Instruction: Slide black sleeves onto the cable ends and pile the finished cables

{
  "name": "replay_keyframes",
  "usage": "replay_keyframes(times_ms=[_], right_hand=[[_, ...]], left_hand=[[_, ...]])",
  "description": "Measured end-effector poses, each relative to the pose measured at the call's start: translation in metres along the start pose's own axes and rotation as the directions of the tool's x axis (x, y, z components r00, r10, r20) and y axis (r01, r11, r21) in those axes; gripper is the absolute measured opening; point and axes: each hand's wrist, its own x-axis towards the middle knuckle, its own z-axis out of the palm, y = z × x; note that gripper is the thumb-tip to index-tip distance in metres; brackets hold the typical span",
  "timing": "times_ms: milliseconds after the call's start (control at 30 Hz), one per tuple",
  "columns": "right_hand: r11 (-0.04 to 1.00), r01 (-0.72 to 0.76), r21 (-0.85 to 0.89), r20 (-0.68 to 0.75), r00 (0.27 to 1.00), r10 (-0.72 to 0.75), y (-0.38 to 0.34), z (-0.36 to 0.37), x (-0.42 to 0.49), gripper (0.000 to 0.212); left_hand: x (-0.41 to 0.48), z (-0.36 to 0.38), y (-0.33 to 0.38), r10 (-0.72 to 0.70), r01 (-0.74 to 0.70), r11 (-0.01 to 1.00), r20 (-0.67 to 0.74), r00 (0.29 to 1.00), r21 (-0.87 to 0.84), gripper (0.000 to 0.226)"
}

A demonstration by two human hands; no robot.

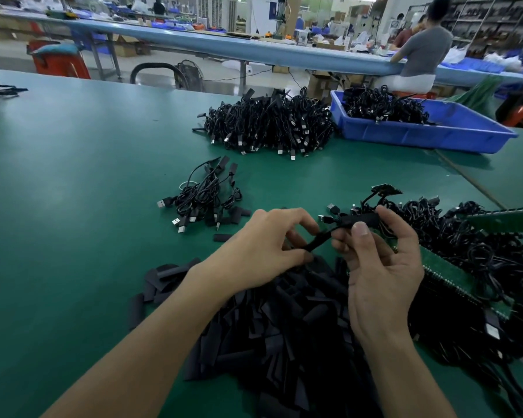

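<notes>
Sleeving step in hand: my left hand pinches a black sleeve, my right hand pinches the cable end, both above the table. Next, I judge: push sleeve home, then pile.

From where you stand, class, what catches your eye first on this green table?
The left hand and right hand pinch one thin black cable at near centre. Beneath them sprawls a heap of flat black sleeves; farther back lies a big pile of black USB cables beside a blue plastic tray.
</notes>
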Motion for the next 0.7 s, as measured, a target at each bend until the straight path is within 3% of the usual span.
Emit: replay_keyframes(times_ms=[67, 133, 233, 333, 400, 567, 700], right_hand=[[0.997, -0.011, -0.082, 0.016, 1.0, 0.012, 0.001, -0.001, -0.002, 0.039], [0.957, -0.008, -0.291, 0.052, 0.998, 0.024, 0.005, -0.003, -0.002, 0.039], [0.752, 0.069, -0.656, 0.201, 0.976, 0.086, 0.011, -0.006, -0.005, 0.028], [0.491, 0.222, -0.842, 0.355, 0.914, 0.196, 0.019, -0.008, -0.009, 0.036], [0.347, 0.278, -0.896, 0.382, 0.88, 0.282, 0.023, -0.008, -0.009, 0.047], [0.228, 0.317, -0.92, 0.388, 0.812, 0.435, 0.029, -0.01, -0.008, 0.049], [0.289, 0.318, -0.903, 0.407, 0.847, 0.342, 0.027, -0.01, -0.008, 0.042]], left_hand=[[0.004, -0.004, -0.007, -0.044, 0.04, 0.999, -0.159, 0.986, -0.027, 0.029], [0.012, -0.015, -0.018, -0.123, 0.107, 0.992, -0.345, 0.931, -0.064, 0.027], [0.03, -0.04, -0.041, -0.232, 0.235, 0.97, -0.529, 0.816, -0.063, 0.024], [0.048, -0.062, -0.066, -0.308, 0.393, 0.919, -0.615, 0.725, 0.003, 0.025], [0.055, -0.071, -0.082, -0.352, 0.472, 0.881, -0.634, 0.688, 0.023, 0.031], [0.053, -0.068, -0.104, -0.415, 0.577, 0.799, -0.538, 0.733, 0.168, 0.039], [0.042, -0.046, -0.093, -0.213, 0.494, 0.765, -0.561, 0.8, 0.414, 0.037]])
